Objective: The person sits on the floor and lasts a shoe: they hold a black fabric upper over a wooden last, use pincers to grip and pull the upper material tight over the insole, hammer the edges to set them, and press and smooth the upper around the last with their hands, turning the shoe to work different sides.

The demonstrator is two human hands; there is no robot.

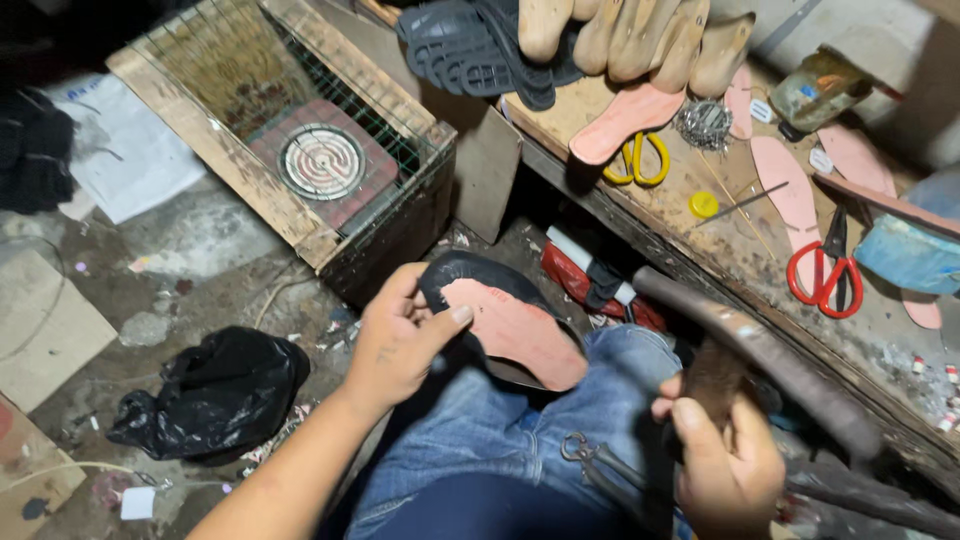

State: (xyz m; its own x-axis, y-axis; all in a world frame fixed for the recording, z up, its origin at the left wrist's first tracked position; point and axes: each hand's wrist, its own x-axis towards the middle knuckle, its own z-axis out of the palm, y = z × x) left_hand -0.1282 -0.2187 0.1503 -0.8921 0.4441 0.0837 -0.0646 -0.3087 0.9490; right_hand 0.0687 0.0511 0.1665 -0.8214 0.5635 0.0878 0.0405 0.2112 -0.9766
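A cluttered cobbler's corner, with a dirty concrete floor (190, 250) below a scuffed wooden workbench (720, 240). The left hand (395, 345) pinches a black shoe upper with a pink insole (510, 325) on the denim-clad knee. The right hand (725, 465) is fisted around a dark, long-handled hammer (760, 360). A glancing blow might catch the left thumb or knock the shoe off the knee.

A wooden crate (290, 130) with wire mesh holds a round coil heater (322, 161) on the floor. Nearby lies a black plastic bag (215, 392). On the bench (720, 240) sit yellow scissors (638, 158), red scissors (826, 272), pink insoles (790, 190) and wooden shoe lasts (640, 38).
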